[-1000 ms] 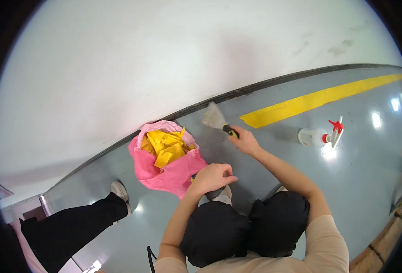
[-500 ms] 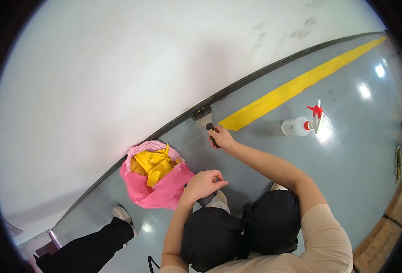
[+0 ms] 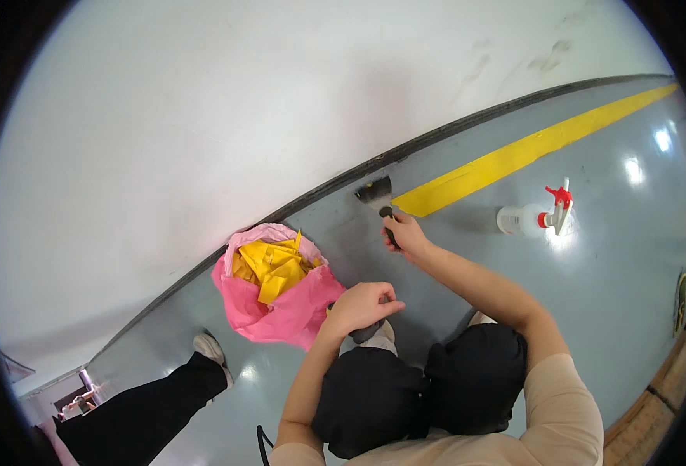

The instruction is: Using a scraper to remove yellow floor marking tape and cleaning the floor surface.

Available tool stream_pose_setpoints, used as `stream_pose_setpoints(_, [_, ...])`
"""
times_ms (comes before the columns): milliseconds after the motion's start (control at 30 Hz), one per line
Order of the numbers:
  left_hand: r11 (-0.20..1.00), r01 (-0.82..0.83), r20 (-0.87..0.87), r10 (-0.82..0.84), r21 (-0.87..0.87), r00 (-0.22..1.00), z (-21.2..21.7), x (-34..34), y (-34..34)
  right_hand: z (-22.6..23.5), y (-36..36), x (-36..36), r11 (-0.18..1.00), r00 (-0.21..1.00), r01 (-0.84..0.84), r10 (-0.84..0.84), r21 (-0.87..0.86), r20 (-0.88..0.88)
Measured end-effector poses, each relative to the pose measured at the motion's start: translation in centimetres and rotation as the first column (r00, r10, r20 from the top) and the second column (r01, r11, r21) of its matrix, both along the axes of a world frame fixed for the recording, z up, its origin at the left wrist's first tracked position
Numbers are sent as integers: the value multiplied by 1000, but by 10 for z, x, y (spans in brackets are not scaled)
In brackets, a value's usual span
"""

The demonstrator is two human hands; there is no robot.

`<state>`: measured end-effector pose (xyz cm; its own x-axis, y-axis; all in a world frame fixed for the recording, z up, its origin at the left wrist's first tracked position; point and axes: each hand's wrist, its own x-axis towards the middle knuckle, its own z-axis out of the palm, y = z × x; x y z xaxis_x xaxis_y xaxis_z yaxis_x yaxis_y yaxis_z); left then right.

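My right hand (image 3: 406, 235) grips the dark handle of a wide-bladed scraper (image 3: 375, 191). Its blade points at the foot of the wall, with dark smears and a yellow fleck on it. Just right of the blade is the near end of a yellow floor strip (image 3: 486, 167). My left hand (image 3: 364, 304) hovers over my left shoe, back upward, index finger and thumb apart; the other fingers are partly hidden. A dark object (image 3: 368, 332) shows below that hand, its kind unclear. Beside my left wrist sits a pink plastic bag (image 3: 281, 320) holding crumpled yellow strips (image 3: 273, 268).
A white spray bottle (image 3: 521, 220) with a red trigger head lies on the grey floor to the right. A black skirting (image 3: 436, 133) runs along the white wall (image 3: 203, 116). Another person's leg (image 3: 152, 400) in black trousers reaches in at lower left. Wooden boards (image 3: 646, 419) edge the lower right.
My right hand has drawn the scraper back slightly from the skirting, so more of the blade shows. The whole view has shifted a little. My left hand keeps its pose.
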<state>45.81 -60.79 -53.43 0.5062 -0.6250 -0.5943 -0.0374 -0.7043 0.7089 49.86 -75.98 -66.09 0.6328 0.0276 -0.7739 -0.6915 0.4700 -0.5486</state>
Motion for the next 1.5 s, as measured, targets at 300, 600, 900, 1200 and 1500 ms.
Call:
stream_pose_setpoints(300, [997, -16, -36, 19, 71, 999, 7, 2, -2, -1, -6, 50, 998, 993, -39, 45, 55, -113])
stream_pose_setpoints(600, [999, -2, -13, 2, 51, 1000, 3, 1, 0, 3, -14, 21, 996, 980, 41, -24, 83, -197])
stream_pose_setpoints(900, [998, 12, -27, -11, 57, 1000, 2, 0, -4, 13, -32, 69, 992, 978, -43, 67, 119, -198])
stream_pose_setpoints(1200, [999, -8, -37, 10, 45, 999, 1, -1, 0, 17, -39, 34, 990, 964, -63, 92, 124, -250])
stream_pose_setpoints(1500, [999, -19, 29, 20, -50, 999, -2, -4, -4, -10, -57, 32, 977, 976, -200, 206, 80, -72])
